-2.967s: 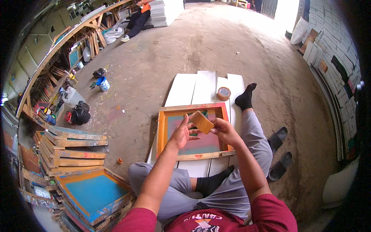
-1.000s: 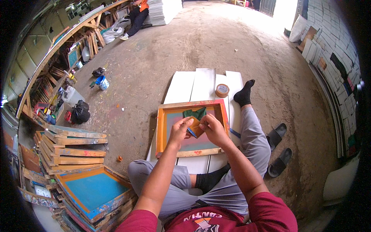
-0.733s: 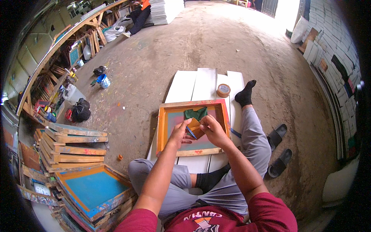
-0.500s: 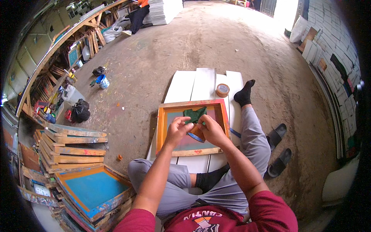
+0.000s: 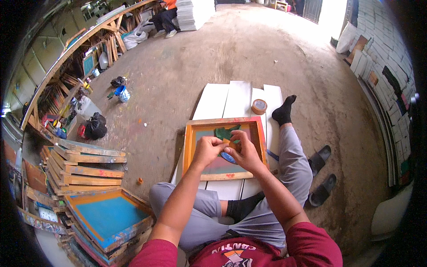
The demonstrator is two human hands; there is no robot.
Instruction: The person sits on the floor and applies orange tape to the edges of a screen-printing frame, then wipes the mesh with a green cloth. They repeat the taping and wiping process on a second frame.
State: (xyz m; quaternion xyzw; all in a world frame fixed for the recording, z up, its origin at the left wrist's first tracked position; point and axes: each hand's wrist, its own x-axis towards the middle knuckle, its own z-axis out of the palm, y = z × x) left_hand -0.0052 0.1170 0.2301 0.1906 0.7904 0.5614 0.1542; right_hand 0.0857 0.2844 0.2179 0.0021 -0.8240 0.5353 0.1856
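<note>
A wooden-framed printing screen (image 5: 190, 151) lies in front of my crossed legs, its mesh grey and pinkish. Over it, my left hand (image 5: 209, 150) pinches a small orange-brown piece (image 5: 227, 142), which looks like tape. My right hand (image 5: 246, 152) is closed at the other side of that piece, index finger bent above and thumb below. Just under the fingers shows a round blue thing (image 5: 229, 158), partly hidden; I cannot tell whether it is held or resting on the mesh. A crumpled dark green cloth (image 5: 224, 133) lies beyond my fingertips.
White boards (image 5: 215, 100) lie beneath the screen, with a roll of brown tape (image 5: 259, 106) on them. More framed screens (image 5: 109, 218) are stacked at the left. Black slippers (image 5: 321, 191) sit right of my leg. A blue-and-white bucket (image 5: 122, 93) stands farther left.
The green cloth, earlier at my fingertips, now lies lower on the screen behind them. My hands have come together on the orange-brown piece. The view has shifted slightly.
</note>
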